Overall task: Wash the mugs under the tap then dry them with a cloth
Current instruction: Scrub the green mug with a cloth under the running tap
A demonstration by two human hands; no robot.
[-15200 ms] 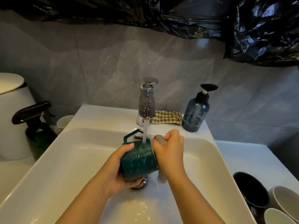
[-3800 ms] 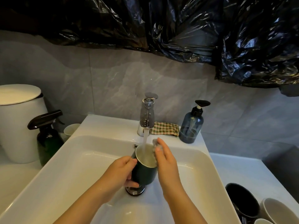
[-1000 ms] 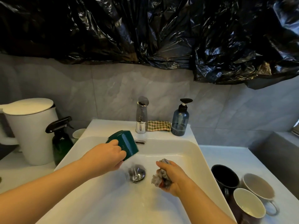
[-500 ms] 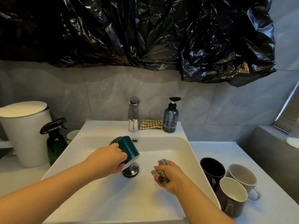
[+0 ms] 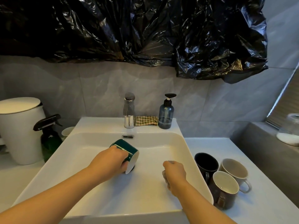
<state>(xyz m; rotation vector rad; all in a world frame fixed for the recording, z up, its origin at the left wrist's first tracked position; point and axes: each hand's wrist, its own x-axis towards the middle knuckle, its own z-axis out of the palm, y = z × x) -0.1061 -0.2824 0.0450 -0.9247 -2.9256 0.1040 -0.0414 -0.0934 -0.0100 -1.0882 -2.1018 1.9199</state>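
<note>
Left hand (image 5: 110,162) gripping the green mug (image 5: 127,151), tipped mouth-down over the sink (image 5: 182,143) — tap (image 5: 129,110) off. Right hand (image 5: 174,172) fisted; contents largely hidden. Three mugs (image 5: 225,189) on the counter and the checked cloth (image 5: 146,120) appear untouched — drying apparently remains.

I see the white bench (image 5: 252,159) carrying the sink (image 5: 182,139). By its right edge three mugs (image 5: 225,189) cluster, touching. At its left end stand a white bin (image 5: 19,130), green spray bottle (image 5: 50,139) and small cup (image 5: 67,131).
</note>
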